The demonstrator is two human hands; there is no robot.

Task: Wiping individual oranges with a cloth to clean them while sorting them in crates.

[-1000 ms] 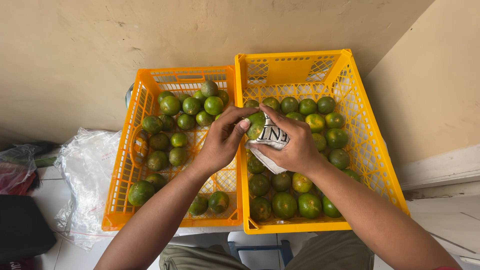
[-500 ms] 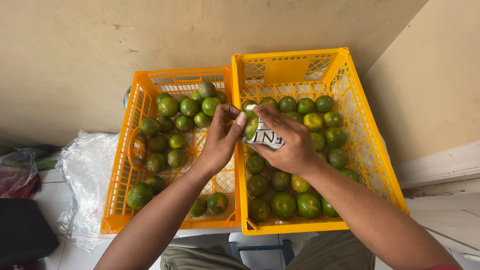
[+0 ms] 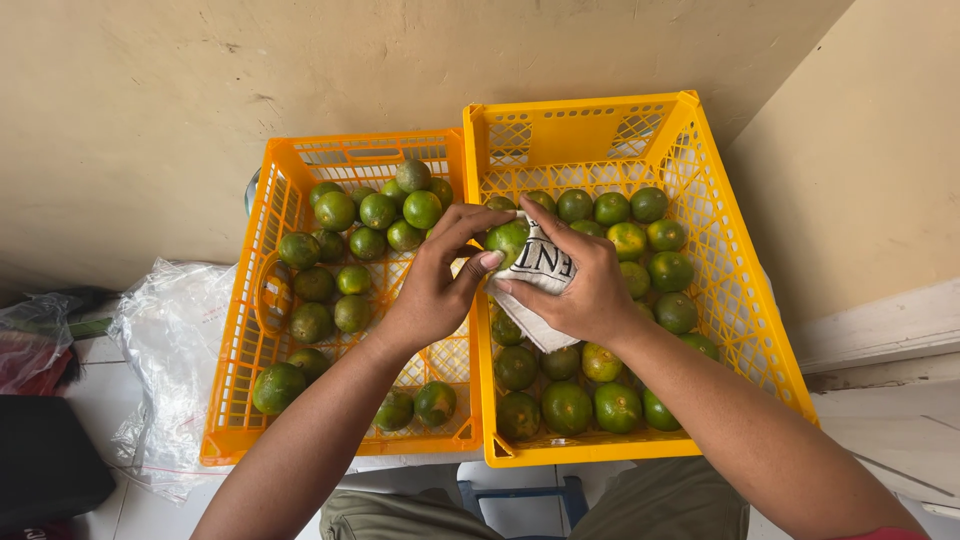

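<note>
Two hands, one green citrus fruit (image 3: 507, 240), one white cloth (image 3: 540, 285), over two orange crates.

Cloth mostly hidden beneath right hand (image 3: 580, 285); its printed side is cut off by the fingers (lettering partly covered). Right crate (image 3: 700, 150) has bare mesh at 12 o'clock; left crate (image 3: 240, 400) shows open floor toward 5 o'clock. Left hand (image 3: 435, 290) fingers curl closed around the fruit, thumb pressing the cloth edge; right hand fingers clamp the cloth against the fruit, above the crates' shared wall.

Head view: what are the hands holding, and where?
Left hand pinches a round green citrus fruit by its sides; right hand presses a white printed cloth against it.
</note>
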